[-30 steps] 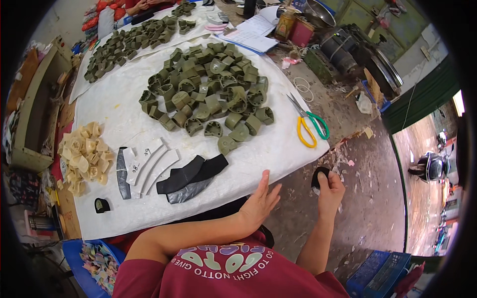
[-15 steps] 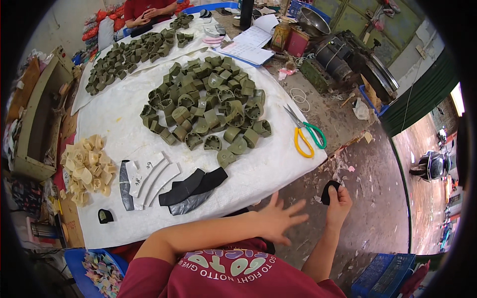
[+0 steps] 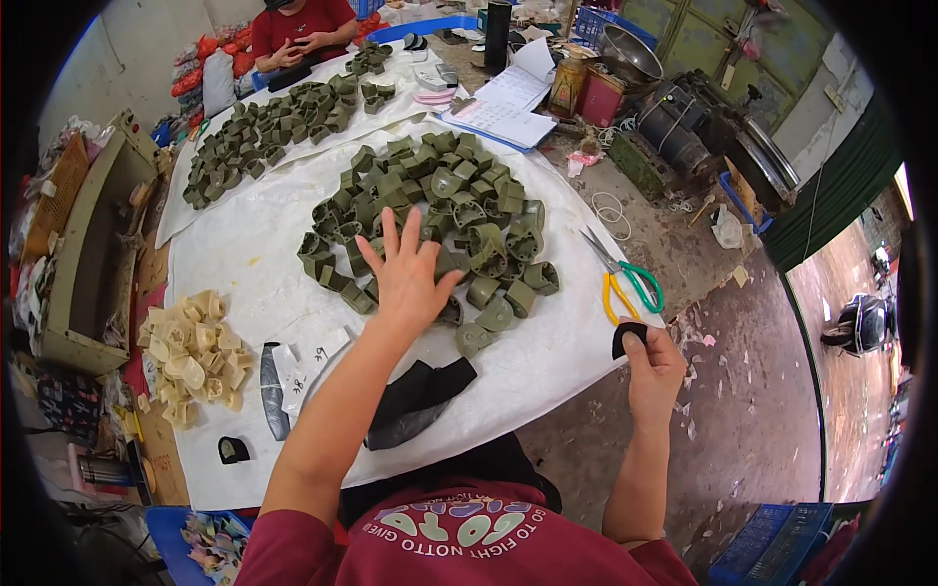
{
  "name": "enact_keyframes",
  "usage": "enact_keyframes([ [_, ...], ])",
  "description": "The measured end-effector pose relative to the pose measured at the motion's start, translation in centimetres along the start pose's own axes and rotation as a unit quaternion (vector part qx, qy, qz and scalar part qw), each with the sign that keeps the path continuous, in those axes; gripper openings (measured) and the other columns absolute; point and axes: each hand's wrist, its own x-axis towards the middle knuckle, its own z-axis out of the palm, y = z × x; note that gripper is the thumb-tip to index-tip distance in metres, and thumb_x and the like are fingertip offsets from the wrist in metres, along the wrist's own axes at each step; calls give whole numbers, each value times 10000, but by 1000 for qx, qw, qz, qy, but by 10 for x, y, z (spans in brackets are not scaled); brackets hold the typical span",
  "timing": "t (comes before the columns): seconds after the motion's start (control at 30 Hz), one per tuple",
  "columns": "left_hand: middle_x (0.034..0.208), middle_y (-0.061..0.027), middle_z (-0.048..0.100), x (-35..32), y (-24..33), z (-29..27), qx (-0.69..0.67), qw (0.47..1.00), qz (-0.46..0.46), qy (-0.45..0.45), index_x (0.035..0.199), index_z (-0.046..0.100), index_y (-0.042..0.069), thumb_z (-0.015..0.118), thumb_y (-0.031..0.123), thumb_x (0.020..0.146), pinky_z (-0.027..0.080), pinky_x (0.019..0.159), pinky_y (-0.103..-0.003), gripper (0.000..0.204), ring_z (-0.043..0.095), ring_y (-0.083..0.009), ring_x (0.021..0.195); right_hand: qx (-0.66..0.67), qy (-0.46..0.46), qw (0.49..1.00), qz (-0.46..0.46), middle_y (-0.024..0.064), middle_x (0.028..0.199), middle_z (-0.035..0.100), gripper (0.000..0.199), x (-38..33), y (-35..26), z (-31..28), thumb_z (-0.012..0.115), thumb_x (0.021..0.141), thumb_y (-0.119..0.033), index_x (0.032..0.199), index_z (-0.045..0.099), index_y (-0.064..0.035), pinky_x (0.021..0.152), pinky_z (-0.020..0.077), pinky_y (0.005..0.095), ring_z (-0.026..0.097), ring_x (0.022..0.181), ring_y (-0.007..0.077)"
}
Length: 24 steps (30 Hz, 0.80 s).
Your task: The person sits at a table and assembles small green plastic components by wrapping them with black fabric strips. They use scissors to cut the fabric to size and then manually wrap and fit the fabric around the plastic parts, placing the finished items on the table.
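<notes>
Bright glare toward right edge

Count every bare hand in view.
4: the wearer's left hand over the olive pile; the wearer's right hand pinching a small black piece; a co-worker's one hand and other hand, upper left. More could be hidden.

Wall (image 3: pixel 88 63): pale and stained, at my upper left.
Metal doors (image 3: pixel 699 59): green, patchy with wear, at upper right.
Curtain (image 3: pixel 831 210): dark green, hanging at the right of my view.
Floor (image 3: pixel 747 410): dull grey-brown, littered with scraps near the table.
Table (image 3: pixel 542 386): largely draped in white, with a grimy bare stretch farther right.
Cabinet (image 3: pixel 83 259): olive, open-fronted, along the left.
Motorbike (image 3: pixel 860 327): dark, parked beyond the curtain.
Light: I get the brightest glare at far right.
</notes>
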Motion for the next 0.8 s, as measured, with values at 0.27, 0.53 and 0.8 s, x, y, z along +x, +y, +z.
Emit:
enact_keyframes([
  [0.27, 1154, -65, 625, -51, -4, -66, -735, 644, -147, -154, 1292, 508, 5, 741, 129, 787, 466, 920, -287, 570, 598, -137, 1047, 153, -313, 936, 57, 90, 1151, 637, 143, -3, -45, 92, 626, 855, -18, 984, 676, 15, 883, 459, 268, 591, 997, 114],
  [0.53, 1091, -119, 628, -116, -39, -79, -749, 613, -248, 54, 1175, 558, 8, 612, 134, 909, 496, 861, -314, 299, 605, -175, 997, 222, -419, 879, -37, 104, 1141, 629, 128, -47, -66, 160, 655, 842, -19, 967, 632, -7, 887, 456, 303, 589, 1041, 185],
  [0.8, 1121, -172, 630, -141, -44, -104, -793, 537, -287, -10, 1235, 546, -41, 584, 138, 928, 505, 890, -337, 358, 641, -219, 966, 75, -482, 853, -184, 119, 1116, 651, 112, -54, -91, 173, 652, 809, 24, 918, 665, -2, 898, 474, 323, 618, 1037, 193],
])
